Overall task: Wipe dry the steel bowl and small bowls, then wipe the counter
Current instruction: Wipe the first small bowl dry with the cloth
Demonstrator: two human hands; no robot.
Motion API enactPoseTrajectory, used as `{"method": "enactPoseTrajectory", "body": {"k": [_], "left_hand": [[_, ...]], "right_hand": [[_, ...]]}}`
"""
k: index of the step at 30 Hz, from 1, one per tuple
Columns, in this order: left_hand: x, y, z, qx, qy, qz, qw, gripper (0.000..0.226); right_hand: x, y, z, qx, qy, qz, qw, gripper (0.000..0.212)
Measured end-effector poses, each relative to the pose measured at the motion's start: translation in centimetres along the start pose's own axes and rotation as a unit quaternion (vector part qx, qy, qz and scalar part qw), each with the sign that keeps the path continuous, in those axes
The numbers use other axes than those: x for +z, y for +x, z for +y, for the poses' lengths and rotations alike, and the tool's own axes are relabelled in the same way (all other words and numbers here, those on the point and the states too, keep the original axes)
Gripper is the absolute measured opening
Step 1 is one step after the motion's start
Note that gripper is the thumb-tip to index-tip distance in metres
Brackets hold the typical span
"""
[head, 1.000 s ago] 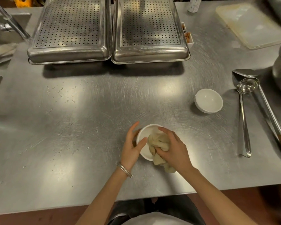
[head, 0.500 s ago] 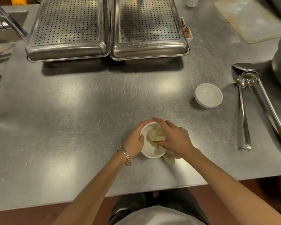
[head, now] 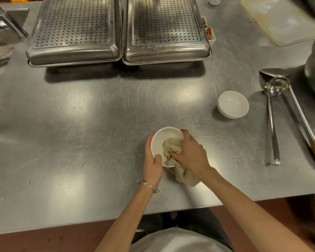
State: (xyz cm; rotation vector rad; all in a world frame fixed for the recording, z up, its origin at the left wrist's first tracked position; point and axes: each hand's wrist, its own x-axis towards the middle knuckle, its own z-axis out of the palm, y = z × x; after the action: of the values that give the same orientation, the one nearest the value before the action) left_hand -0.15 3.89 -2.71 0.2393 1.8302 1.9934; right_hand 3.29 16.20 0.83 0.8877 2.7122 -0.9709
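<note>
Cloth [head: 172, 147] — beige, soft and bunched up — sits inside the small round white bowl [head: 159, 140] on the shiny grey steel surface [head: 98, 142], near its front edge. The left hand [head: 153, 167] curls round the bowl's left side. The right hand [head: 191, 157] grips the cloth and presses it into the bowl. A second small white bowl [head: 232, 104] stands well apart, to the right.

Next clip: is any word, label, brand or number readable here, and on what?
None readable. The perforated trays, the held bowl, the other bowl, the cloth, the ladles and the counter show no text.
The white container at the far edge is cut off and too small to tell.
</note>
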Motion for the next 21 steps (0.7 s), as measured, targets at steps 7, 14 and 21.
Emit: {"method": "enactPoseTrajectory", "body": {"k": [7, 14, 21], "left_hand": [[-3.3, 4.0, 2.6, -0.126, 0.132, -0.290, 0.939, 0.060], [0.0, 0.0, 0.2, -0.046, 0.024, 0.022, 0.998, 0.066], [-0.3, 0.2, 0.0, -0.015, 0.085, -0.067, 0.994, 0.064]], "right_hand": [[-1.2, 0.9, 1.1, -0.122, -0.180, -0.039, 0.975, 0.061], [1.2, -0.4, 0.6, 0.065, 0.080, 0.024, 0.994, 0.050], [-0.1, 0.1, 1.1, -0.026, -0.138, 0.009, 0.990, 0.063]]}}
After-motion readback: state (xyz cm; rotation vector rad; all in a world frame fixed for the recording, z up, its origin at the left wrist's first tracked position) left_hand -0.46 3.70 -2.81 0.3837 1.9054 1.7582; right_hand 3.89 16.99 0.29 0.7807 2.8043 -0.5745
